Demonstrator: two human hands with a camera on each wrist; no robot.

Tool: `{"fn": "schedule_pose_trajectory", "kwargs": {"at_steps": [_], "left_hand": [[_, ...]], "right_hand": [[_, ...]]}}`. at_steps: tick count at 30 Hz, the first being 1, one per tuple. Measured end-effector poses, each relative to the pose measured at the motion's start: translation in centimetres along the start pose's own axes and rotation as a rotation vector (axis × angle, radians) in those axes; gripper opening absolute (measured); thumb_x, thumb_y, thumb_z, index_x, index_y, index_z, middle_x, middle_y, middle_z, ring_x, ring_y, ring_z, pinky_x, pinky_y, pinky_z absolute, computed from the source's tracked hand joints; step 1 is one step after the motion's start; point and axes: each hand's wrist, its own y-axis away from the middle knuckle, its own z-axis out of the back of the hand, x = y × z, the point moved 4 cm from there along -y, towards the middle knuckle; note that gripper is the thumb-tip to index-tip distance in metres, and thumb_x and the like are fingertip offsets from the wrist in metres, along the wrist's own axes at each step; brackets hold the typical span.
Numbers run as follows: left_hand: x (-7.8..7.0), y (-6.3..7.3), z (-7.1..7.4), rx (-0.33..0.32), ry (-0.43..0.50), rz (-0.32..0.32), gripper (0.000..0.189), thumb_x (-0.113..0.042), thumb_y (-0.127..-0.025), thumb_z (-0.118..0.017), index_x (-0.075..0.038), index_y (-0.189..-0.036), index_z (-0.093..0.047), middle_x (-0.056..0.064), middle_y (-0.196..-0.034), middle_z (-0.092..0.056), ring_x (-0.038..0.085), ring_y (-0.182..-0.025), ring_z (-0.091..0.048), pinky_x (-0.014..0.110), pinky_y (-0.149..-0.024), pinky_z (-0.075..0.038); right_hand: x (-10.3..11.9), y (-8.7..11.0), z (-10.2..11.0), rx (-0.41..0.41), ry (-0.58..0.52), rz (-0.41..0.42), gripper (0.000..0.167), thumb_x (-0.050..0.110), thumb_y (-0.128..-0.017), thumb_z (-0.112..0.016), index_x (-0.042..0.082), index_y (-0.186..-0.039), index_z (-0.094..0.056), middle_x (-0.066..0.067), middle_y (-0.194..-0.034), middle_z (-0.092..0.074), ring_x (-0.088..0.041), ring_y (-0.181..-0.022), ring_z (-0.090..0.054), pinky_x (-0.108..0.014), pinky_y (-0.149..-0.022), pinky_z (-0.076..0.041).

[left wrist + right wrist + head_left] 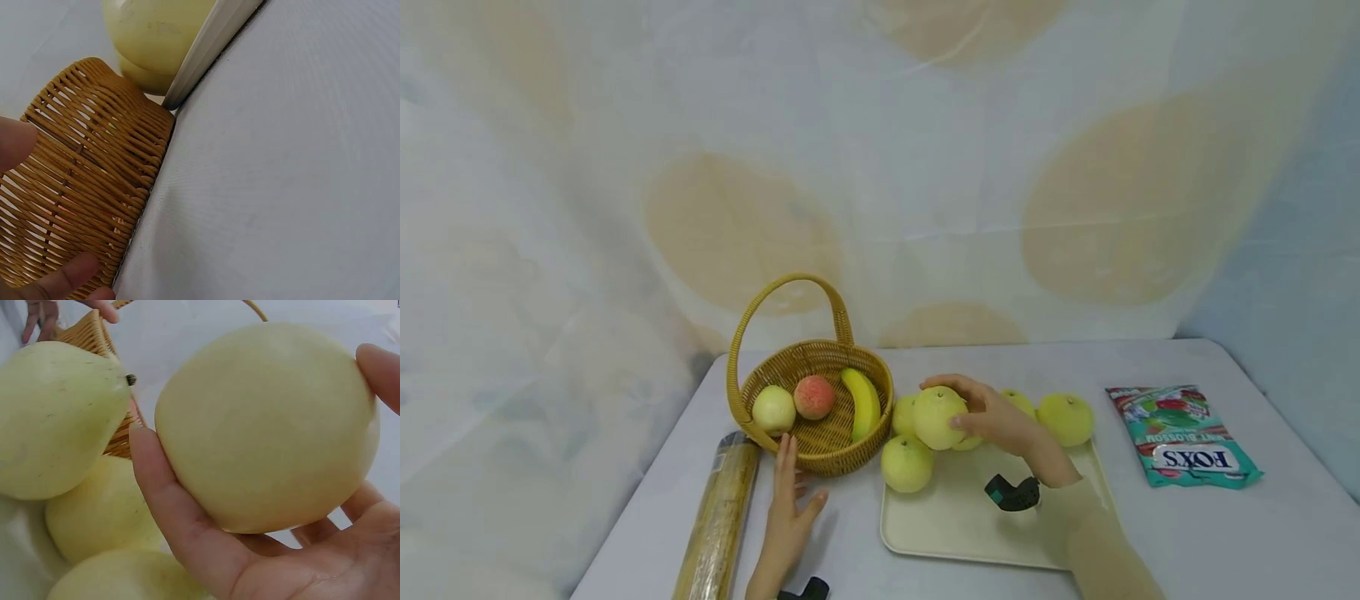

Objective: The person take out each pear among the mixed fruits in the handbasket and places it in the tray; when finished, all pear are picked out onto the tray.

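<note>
My right hand (1000, 419) grips a round pale yellow-green fruit (939, 417), held above the cream tray (977, 533); in the right wrist view its fingers and thumb curve round the smooth fruit (269, 431). Several similar fruits (907, 463) sit along the tray's back and left side. My left hand (786, 521) is at the front left of the wicker basket (842, 460), fingers spread and fingertips by its rim. Inside the basket are a pale yellow-green fruit (773, 409), a red peach (815, 397) and a yellow banana (861, 403). Whether the left fingertips touch the wicker, I cannot tell.
A long, shiny-wrapped tan roll (718, 517) lies left of my left hand. On the right is a teal Fox's candy bag (1183, 435). The basket's tall handle (800, 277) arches upward. A patterned cloth (925, 167) hangs behind the white table.
</note>
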Motion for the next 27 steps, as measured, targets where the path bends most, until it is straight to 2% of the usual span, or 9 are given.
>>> {"fn": "schedule_pose_trajectory", "kwargs": {"at_steps": [4, 9, 11, 13, 16, 18, 21, 24, 27], "left_hand": [[-0.1, 0.0, 0.1, -0.018, -0.008, -0.013, 0.090, -0.009, -0.087, -0.069, -0.011, -0.157, -0.012, 0.017, -0.163, -0.007, 0.037, -0.114, -0.056, 0.047, -0.087, -0.050], [-0.1, -0.1, -0.1, -0.015, -0.003, -0.016, 0.089, -0.009, -0.088, -0.068, -0.011, -0.157, -0.011, 0.018, -0.162, -0.007, 0.037, -0.114, -0.056, 0.047, -0.087, -0.049], [-0.2, -0.1, -0.1, -0.016, -0.001, -0.013, 0.090, -0.008, -0.088, -0.068, -0.013, -0.157, -0.010, 0.018, -0.162, -0.008, 0.038, -0.113, -0.056, 0.047, -0.087, -0.049], [-0.2, 0.0, -0.2, -0.012, -0.003, -0.012, 0.091, -0.008, -0.088, -0.067, -0.015, -0.157, -0.009, 0.018, -0.162, -0.007, 0.038, -0.114, -0.055, 0.048, -0.087, -0.049], [-0.3, 0.0, -0.1, -0.013, 0.004, -0.014, 0.091, -0.008, -0.088, -0.067, -0.014, -0.157, -0.009, 0.018, -0.162, -0.007, 0.038, -0.115, -0.055, 0.049, -0.087, -0.049], [-0.4, 0.0, 0.0, -0.011, 0.005, -0.017, 0.091, -0.008, -0.088, -0.067, -0.014, -0.157, -0.009, 0.018, -0.162, -0.006, 0.038, -0.115, -0.055, 0.049, -0.087, -0.049], [-0.4, 0.1, 0.0, -0.012, 0.008, -0.020, 0.091, -0.007, -0.087, -0.067, -0.013, -0.157, -0.010, 0.018, -0.162, -0.007, 0.038, -0.115, -0.055, 0.048, -0.087, -0.049], [-0.4, 0.1, 0.0, -0.012, 0.003, -0.025, 0.091, -0.007, -0.087, -0.067, -0.013, -0.157, -0.010, 0.018, -0.162, -0.007, 0.038, -0.115, -0.055, 0.048, -0.087, -0.049], [-0.3, 0.1, 0.0, -0.018, 0.005, -0.031, 0.091, -0.007, -0.087, -0.068, -0.013, -0.157, -0.010, 0.019, -0.162, -0.007, 0.038, -0.114, -0.056, 0.048, -0.086, -0.050]], "right_hand": [[-0.5, 1.5, -0.2, 0.007, 0.045, -0.025, 0.051, 0.002, -0.095, -0.054, -0.002, -0.143, -0.037, -0.006, -0.146, -0.038, -0.010, -0.111, -0.053, -0.026, -0.082, -0.053], [-1.2, 2.9, -0.2, -0.007, 0.078, -0.093, 0.050, 0.006, -0.094, -0.056, -0.001, -0.141, -0.038, -0.020, -0.148, -0.030, -0.014, -0.110, -0.054, -0.032, -0.081, -0.054], [-1.4, 3.3, -0.2, -0.021, 0.103, -0.110, 0.051, 0.009, -0.094, -0.057, 0.001, -0.141, -0.040, -0.023, -0.150, -0.027, -0.013, -0.119, -0.048, -0.033, -0.085, -0.053], [-1.6, 3.6, -0.1, -0.033, 0.140, -0.114, 0.050, 0.011, -0.093, -0.058, 0.004, -0.140, -0.043, -0.024, -0.153, -0.028, -0.008, -0.127, -0.041, -0.028, -0.091, -0.048], [-1.9, 4.0, -0.1, -0.019, 0.167, -0.084, 0.050, 0.010, -0.093, -0.060, 0.003, -0.139, -0.045, -0.024, -0.151, -0.034, 0.001, -0.134, -0.033, -0.020, -0.101, -0.037], [-2.2, 4.1, -0.2, 0.015, 0.160, -0.045, 0.050, 0.007, -0.092, -0.061, -0.001, -0.139, -0.044, -0.025, -0.147, -0.040, 0.001, -0.134, -0.036, -0.016, -0.104, -0.033], [-2.7, 4.3, -0.3, 0.067, 0.134, 0.006, 0.051, 0.003, -0.090, -0.062, -0.005, -0.137, -0.044, -0.020, -0.144, -0.047, -0.003, -0.132, -0.042, -0.016, -0.107, -0.031], [-3.1, 4.4, -0.3, 0.092, 0.133, 0.022, 0.052, 0.000, -0.087, -0.065, -0.003, -0.136, -0.046, -0.016, -0.145, -0.047, -0.002, -0.132, -0.041, -0.016, -0.108, -0.029], [-3.3, 4.4, -0.4, 0.105, 0.150, 0.016, 0.056, -0.001, -0.083, -0.068, -0.002, -0.135, -0.048, -0.024, -0.146, -0.043, -0.001, -0.133, -0.040, -0.017, -0.107, -0.029]]}}
